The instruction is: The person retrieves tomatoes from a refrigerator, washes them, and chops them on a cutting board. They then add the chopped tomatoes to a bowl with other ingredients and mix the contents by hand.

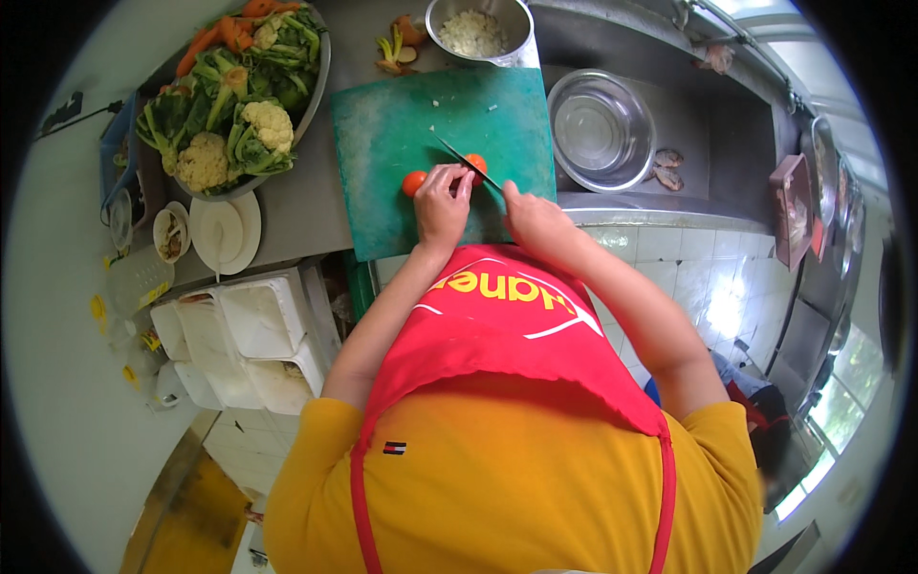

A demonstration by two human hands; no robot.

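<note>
A kitchen knife (pixel 459 155) is gripped in my right hand (pixel 536 219). Its blade points up and to the left, crossing a red tomato (pixel 476 163) on the green cutting board (pixel 380 136). The fingers of my left hand (pixel 441 204) hold that tomato at its near side, partly hiding it. Just left of these fingers lies a second tomato (pixel 414 184). Small white bits dot the far part of the board.
Beyond the board stand a metal bowl of chopped white pieces (pixel 473 34) and vegetable scraps (pixel 396 54). A large basin holds cauliflowers (pixel 267 125) and carrots (pixel 233 32). Right, a steel basin (pixel 602 130) sits in the sink (pixel 685 93). Another person (pixel 760 409) is at lower right.
</note>
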